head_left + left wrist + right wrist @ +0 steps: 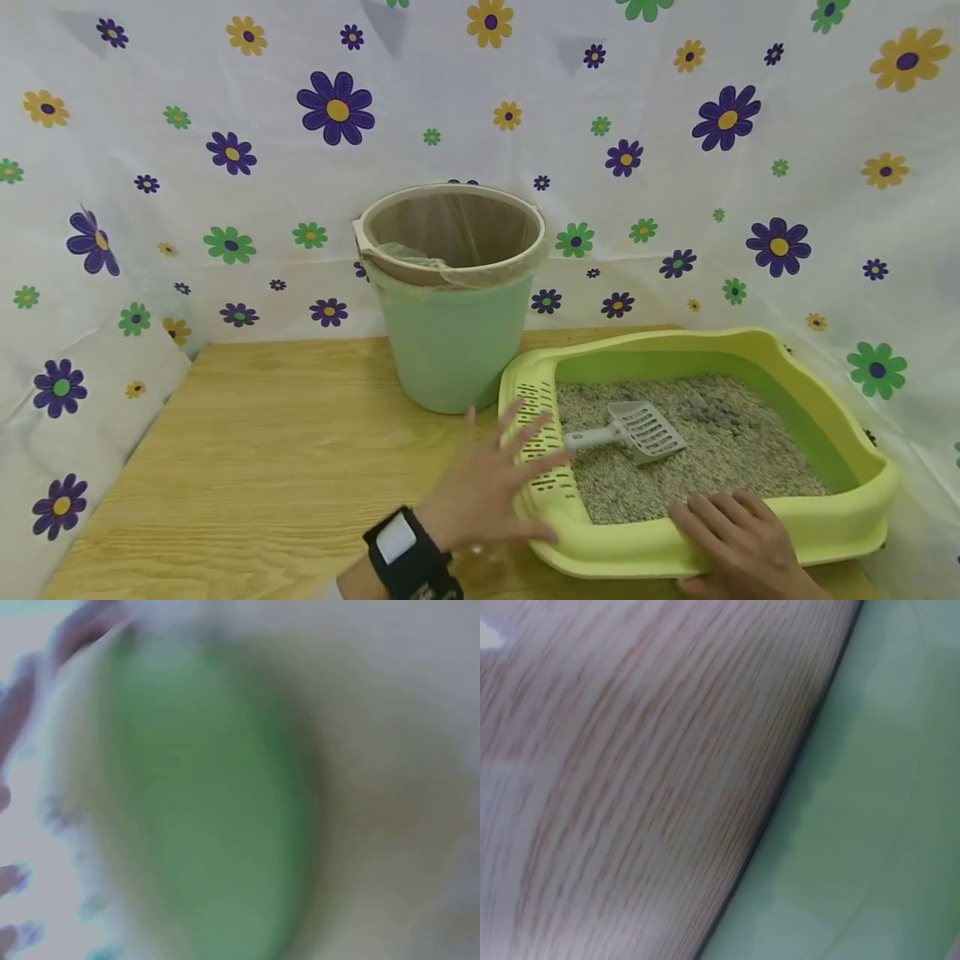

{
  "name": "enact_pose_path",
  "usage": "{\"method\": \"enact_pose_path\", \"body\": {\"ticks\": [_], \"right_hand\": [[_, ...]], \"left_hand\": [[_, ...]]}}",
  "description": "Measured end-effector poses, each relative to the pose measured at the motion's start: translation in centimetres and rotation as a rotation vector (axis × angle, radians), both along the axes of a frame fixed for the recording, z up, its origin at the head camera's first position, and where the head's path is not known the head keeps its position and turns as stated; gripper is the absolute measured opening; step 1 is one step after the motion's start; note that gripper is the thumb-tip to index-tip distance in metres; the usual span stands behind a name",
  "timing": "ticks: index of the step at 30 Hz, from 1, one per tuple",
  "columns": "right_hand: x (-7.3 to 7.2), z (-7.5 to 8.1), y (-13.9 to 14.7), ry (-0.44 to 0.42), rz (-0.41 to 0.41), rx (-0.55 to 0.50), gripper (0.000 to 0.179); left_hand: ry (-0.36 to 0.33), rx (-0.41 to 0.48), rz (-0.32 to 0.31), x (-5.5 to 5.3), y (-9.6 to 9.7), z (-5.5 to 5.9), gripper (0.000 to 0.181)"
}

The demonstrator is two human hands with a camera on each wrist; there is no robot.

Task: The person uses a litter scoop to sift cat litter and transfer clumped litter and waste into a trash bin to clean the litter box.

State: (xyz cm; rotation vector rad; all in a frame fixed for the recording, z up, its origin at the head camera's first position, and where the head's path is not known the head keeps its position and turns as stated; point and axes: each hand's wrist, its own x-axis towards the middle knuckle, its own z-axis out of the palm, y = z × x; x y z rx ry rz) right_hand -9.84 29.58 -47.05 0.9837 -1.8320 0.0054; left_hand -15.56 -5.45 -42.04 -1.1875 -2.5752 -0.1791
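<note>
A yellow-green litter box (600, 550) holds grey-brown litter (720, 467). On the litter lies a white slotted litter scoop (648, 431), its handle pointing left toward the perforated rim. My left hand (487, 487), fingers spread, is at the box's left front corner; whether it touches the rim I cannot tell. With fingers curled over the front rim and the thumb lower down, my right hand (738, 537) grips the box. Motion blurs the left wrist view, where a few fingers show at the left edge. The right wrist view has the box's smooth outer wall (855, 795) beside the tabletop.
Behind and left of the box stands a pale green bucket (457, 350) with a thin clear liner over its rim. Both rest on a wood-grain table (262, 467). A white flower-printed sheet (420, 92) encloses the back and sides. A black band (412, 554) circles the left wrist.
</note>
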Motion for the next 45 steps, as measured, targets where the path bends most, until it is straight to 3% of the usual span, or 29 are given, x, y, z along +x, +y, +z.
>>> {"method": "enact_pose_path", "body": {"ticks": [3, 6, 8, 11, 17, 21, 28, 34, 45], "right_hand": [[-0.3, 0.0, -0.6, -0.012, -0.001, -0.001, 0.073], [-0.6, -0.3, -1.1, -0.032, -0.001, -0.003, 0.073], [-0.7, -0.5, -1.4, -0.045, -0.004, 0.004, 0.073], [-0.9, -0.8, -1.8, -0.045, -0.004, 0.013, 0.074], [-1.2, -0.8, -2.2, -0.034, -0.007, 0.009, 0.076], [-1.6, -0.7, -2.3, -0.019, -0.005, -0.006, 0.075], [-3.2, -0.6, -2.5, 0.006, -0.013, -0.019, 0.076], [-5.5, -1.0, -2.0, -0.021, -0.046, -0.014, 0.078], [-8.7, 0.8, -1.5, -0.235, -0.245, 0.137, 0.091]], "left_hand": [[0.168, 0.103, 0.213, -5.1, -2.8, 5.6, 0.083], [0.203, 0.204, 0.392, -9.7, -6.0, 9.6, 0.083], [0.160, 0.232, 0.448, -11.6, -7.7, 11.0, 0.078], [0.123, 0.254, 0.414, -12.9, -9.4, 11.5, 0.059], [0.180, 0.273, 0.246, -12.6, -11.1, 11.0, 0.043], [0.222, 0.269, 0.183, -12.0, -12.0, 11.0, 0.043], [0.248, 0.265, 0.164, -11.1, -13.0, 11.0, 0.043], [0.280, 0.251, 0.150, -10.7, -13.6, 10.9, 0.044], [0.279, 0.218, 0.146, -9.1, -13.6, 11.6, 0.045]]}}
